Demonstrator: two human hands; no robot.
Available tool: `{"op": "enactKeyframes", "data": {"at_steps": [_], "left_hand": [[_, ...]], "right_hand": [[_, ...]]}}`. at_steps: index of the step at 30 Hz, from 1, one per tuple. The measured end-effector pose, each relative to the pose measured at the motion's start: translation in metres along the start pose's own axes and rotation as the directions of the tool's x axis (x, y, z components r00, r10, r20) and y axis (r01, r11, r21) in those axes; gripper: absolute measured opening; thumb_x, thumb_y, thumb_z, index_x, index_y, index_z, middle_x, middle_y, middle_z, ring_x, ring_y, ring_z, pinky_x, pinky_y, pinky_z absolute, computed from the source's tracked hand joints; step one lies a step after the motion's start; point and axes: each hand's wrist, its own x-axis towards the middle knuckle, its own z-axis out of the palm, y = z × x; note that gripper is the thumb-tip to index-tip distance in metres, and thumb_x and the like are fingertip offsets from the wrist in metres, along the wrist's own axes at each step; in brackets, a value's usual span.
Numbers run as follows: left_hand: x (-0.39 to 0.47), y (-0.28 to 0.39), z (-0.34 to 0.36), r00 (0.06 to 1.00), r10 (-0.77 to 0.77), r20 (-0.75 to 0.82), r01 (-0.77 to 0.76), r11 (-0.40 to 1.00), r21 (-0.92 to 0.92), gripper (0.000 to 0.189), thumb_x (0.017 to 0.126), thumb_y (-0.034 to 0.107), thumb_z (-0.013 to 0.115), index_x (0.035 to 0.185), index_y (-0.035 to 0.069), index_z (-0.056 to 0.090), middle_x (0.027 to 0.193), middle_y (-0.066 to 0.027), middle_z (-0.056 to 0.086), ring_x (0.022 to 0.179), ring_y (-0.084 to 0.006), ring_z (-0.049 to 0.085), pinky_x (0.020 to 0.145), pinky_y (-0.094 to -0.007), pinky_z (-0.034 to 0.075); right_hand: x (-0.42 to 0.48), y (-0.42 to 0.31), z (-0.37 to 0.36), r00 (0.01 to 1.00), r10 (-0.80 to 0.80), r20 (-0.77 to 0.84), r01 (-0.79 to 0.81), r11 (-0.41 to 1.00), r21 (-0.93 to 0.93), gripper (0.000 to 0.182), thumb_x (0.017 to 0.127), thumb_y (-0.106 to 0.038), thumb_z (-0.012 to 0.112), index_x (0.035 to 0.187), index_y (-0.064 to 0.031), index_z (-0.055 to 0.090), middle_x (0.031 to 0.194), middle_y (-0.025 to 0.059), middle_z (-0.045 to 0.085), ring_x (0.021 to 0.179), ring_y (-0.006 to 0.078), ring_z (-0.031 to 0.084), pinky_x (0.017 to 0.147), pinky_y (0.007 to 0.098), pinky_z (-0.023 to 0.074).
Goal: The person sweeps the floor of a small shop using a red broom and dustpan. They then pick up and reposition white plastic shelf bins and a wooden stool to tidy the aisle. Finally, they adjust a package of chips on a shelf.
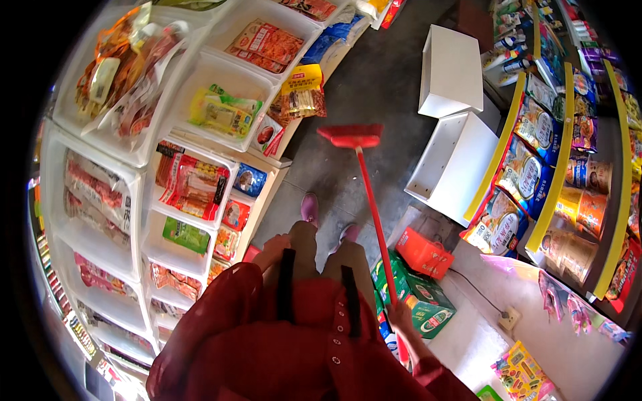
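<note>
My right hand (399,317) is closed around the red handle of a broom (372,200), low at my right side. The handle slants forward to a red broom head (351,136) on the dark floor, ahead of my feet. The head and its bristles look slightly blurred. At my left thigh hangs my left hand (273,250), close to the trouser leg; its fingers are too indistinct to read. Small pale specks lie on the floor (321,160) between the broom head and my pink shoes (310,206).
On the left, a stepped shelf carries white plastic bins (230,100) of packaged food. Two white boxes (451,75) stand right of the aisle. Green cartons (421,295) and a red box (424,252) sit beside the broom handle. Yellow-edged shelves (496,150) hold instant noodles.
</note>
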Motion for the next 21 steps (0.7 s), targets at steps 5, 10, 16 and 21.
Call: {"op": "enactKeyframes", "data": {"at_steps": [5, 10, 16, 21], "left_hand": [[-0.031, 0.003, -0.004, 0.983, -0.181, -0.040, 0.177, 0.980, -0.092, 0.026, 0.076, 0.022, 0.043, 0.092, 0.005, 0.052, 0.091, -0.0204, 0.055, 0.086, -0.0371, 0.052, 0.075, -0.0438, 0.042], [-0.070, -0.005, 0.030, 0.923, -0.360, -0.137, 0.306, 0.902, -0.306, 0.027, 0.075, 0.022, 0.043, 0.092, 0.004, 0.054, 0.088, -0.0206, 0.057, 0.086, -0.0363, 0.053, 0.074, -0.0425, 0.043], [-0.113, 0.001, 0.110, 0.871, -0.412, -0.267, 0.226, 0.820, -0.526, 0.028, 0.074, 0.025, 0.045, 0.089, 0.004, 0.057, 0.091, -0.0179, 0.057, 0.088, -0.0321, 0.054, 0.076, -0.0386, 0.042], [-0.155, -0.005, 0.212, 0.856, -0.430, -0.286, 0.173, 0.760, -0.626, 0.025, 0.072, 0.027, 0.049, 0.082, 0.007, 0.060, 0.090, -0.0161, 0.057, 0.091, -0.0295, 0.053, 0.077, -0.0369, 0.043]], "right_hand": [[0.097, -0.057, -0.017, 0.961, -0.277, 0.021, 0.277, 0.955, -0.108, 0.035, 0.078, -0.027, 0.046, 0.080, 0.0082, 0.050, 0.080, 0.0295, 0.053, 0.079, 0.0444, 0.051, 0.069, 0.0474, 0.0411], [0.130, -0.069, -0.025, 0.968, -0.238, 0.084, 0.247, 0.961, -0.127, 0.033, 0.079, -0.027, 0.043, 0.081, 0.0056, 0.051, 0.078, 0.0274, 0.054, 0.079, 0.0434, 0.052, 0.068, 0.0480, 0.0414], [0.106, 0.020, -0.062, 0.818, -0.330, 0.471, 0.570, 0.580, -0.582, 0.025, 0.079, -0.020, 0.040, 0.075, -0.0030, 0.058, 0.073, 0.0219, 0.056, 0.076, 0.0375, 0.056, 0.063, 0.0455, 0.0449], [0.097, 0.112, -0.101, 0.846, -0.347, 0.405, 0.530, 0.623, -0.575, 0.025, 0.079, -0.021, 0.042, 0.071, -0.0011, 0.055, 0.057, 0.0172, 0.052, 0.046, 0.0311, 0.053, 0.042, 0.0399, 0.0438]]}}
